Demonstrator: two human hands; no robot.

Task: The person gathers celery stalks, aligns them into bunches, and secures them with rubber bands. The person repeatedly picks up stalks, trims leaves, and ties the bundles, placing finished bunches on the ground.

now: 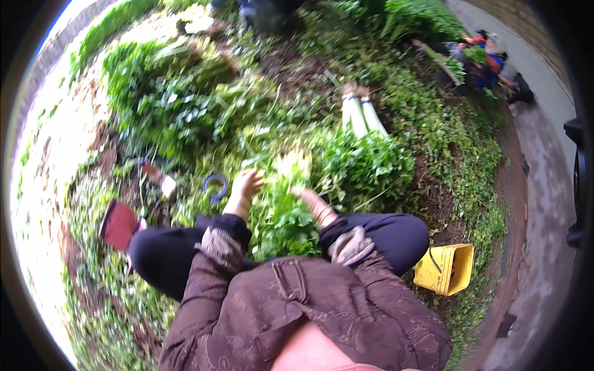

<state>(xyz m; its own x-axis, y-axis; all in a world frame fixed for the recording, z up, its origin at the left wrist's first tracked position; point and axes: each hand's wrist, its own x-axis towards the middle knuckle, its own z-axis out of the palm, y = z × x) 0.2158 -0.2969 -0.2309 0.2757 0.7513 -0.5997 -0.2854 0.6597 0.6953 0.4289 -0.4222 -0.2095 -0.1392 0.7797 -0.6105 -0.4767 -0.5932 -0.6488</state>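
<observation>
Between my legs lies a loose bunch of leafy celery [285, 204], its leaves towards me and pale stalks away. My left hand [246, 186] is raised at its left side with fingers partly curled; blur hides whether anything is between them. On the other side, my right hand [312, 200] reaches in against the leaves, and its grip is unclear. A roll of blue tape [216, 188] lies left of my left hand. Beyond my right knee, celery bundles [357, 113] rest with their stalks banded in blue near the root end.
A large celery heap [162, 97] lies ahead on the left. A yellow bucket [434, 270] lies tipped by my right knee; a red container [119, 225] is by my left. Trimmed leaves litter the soil. Another person [487, 60] is beside the concrete path [543, 153] at far right.
</observation>
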